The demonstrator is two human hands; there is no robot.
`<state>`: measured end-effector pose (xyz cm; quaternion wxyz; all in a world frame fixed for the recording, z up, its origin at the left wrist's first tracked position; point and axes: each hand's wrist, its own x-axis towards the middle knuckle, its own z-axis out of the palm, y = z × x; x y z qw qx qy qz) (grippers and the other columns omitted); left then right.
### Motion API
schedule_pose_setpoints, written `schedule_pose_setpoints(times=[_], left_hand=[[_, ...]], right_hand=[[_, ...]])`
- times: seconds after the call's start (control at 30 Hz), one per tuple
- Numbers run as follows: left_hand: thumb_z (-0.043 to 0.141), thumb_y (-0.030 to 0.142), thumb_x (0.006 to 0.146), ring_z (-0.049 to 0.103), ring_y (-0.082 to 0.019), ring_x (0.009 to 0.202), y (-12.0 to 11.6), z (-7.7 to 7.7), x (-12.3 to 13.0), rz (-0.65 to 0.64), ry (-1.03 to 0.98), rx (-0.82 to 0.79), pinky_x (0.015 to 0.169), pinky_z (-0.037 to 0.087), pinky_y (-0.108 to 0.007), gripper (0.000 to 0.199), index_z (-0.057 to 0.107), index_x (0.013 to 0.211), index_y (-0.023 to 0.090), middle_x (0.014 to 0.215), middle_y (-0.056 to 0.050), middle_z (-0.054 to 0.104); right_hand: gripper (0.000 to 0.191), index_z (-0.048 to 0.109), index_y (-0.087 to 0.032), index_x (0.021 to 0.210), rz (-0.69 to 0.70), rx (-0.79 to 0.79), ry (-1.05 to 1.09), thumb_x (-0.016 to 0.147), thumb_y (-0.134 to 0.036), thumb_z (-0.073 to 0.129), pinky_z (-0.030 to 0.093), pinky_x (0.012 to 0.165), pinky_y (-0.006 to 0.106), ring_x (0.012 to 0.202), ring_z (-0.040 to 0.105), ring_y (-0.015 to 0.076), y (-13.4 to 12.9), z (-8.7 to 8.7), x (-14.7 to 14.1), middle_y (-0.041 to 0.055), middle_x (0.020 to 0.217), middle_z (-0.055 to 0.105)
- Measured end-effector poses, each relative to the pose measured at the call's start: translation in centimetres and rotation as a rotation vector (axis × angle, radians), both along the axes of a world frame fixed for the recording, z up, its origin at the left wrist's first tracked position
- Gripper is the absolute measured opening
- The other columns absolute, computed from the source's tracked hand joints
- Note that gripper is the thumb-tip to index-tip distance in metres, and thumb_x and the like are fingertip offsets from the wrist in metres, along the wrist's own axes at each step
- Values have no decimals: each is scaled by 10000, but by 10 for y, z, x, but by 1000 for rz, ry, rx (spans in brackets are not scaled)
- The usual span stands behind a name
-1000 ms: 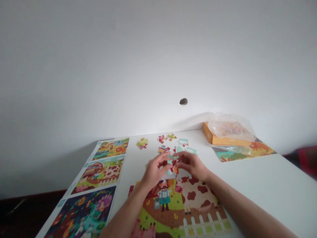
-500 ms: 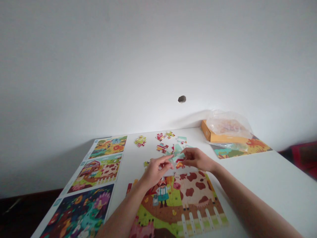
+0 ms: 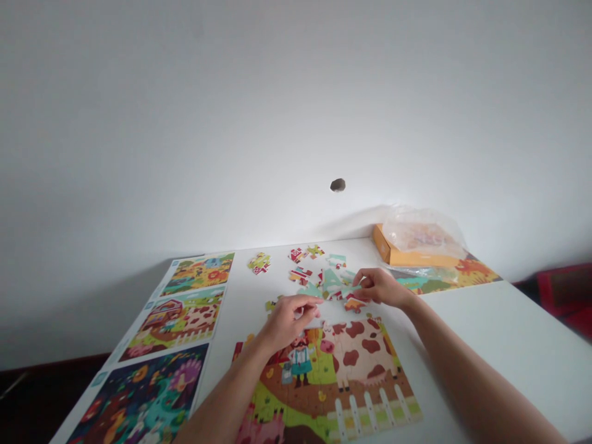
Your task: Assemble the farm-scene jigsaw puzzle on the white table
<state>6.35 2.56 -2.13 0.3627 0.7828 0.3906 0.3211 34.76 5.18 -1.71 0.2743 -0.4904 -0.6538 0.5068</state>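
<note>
Near: puzzle, part-joined, on the white table. Your left hand, fingers loosely parted, nothing seen held, is at its far edge. Your right hand, narrowed, meets a piece; grip unclear. Best lift by edges, clear of joins. Far: box right; wall, holed.
</note>
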Motion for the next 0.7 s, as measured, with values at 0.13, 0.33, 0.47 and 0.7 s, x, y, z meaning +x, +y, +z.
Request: schedule_pose_setpoints(times=[0.13,0.33,0.47,0.7], left_hand=[[555,277,863,676,-153,764,0,2,0,5,36,29,711,501,-242,244,732,1009,194,851,-44,753],[554,268,860,677,-156,761,-1,3,0,-3,41,31,693,498,-240,242,733,1002,188,850,-47,754],[557,257,856,678,-153,766,-1,3,1,2,52,35,695,497,-238,233,735,991,191,872,-43,754],[547,261,860,676,-153,773,-1,3,1,-3,61,38,702,501,-241,243,732,998,188,911,-51,753]], right_hand=[[383,580,-160,933,75,-90,52,692,-411,739,378,372,194,413,501,92,-5,1,-10,-43,569,610],[387,626,-139,984,140,-55,17,708,-389,732,342,405,192,452,487,89,-7,-1,-15,-27,594,609],[313,665,-141,964,141,88,-29,724,-334,722,306,476,199,523,433,80,-8,2,-15,-46,591,540],[300,658,-146,941,183,114,-59,733,-355,711,330,520,213,557,436,94,-9,-1,-15,-36,630,537]])
